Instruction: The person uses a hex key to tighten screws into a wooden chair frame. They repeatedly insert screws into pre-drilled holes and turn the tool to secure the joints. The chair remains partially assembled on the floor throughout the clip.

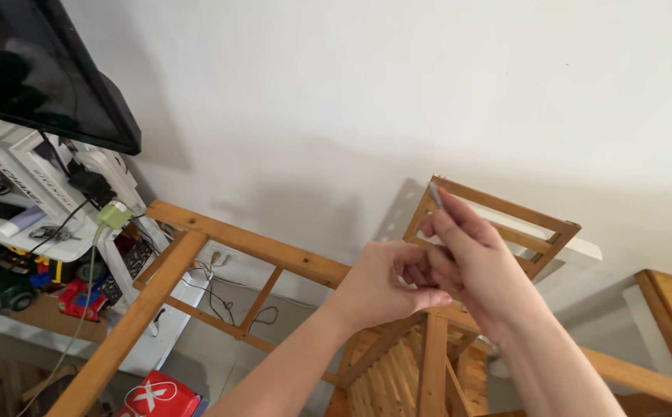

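Two bare hands are meeting in front of a wooden shelf frame point(429, 347). The left hand point(378, 286) is curling its fingers, pinching something too small to tell. The right hand point(471, 266) is gripping a thin grey metal tool point(436, 196), tip pointing up at the frame's top corner. Farther left, a dark television point(42, 69) is hanging above a white stand point(35, 193) against a pale wall point(351, 100).
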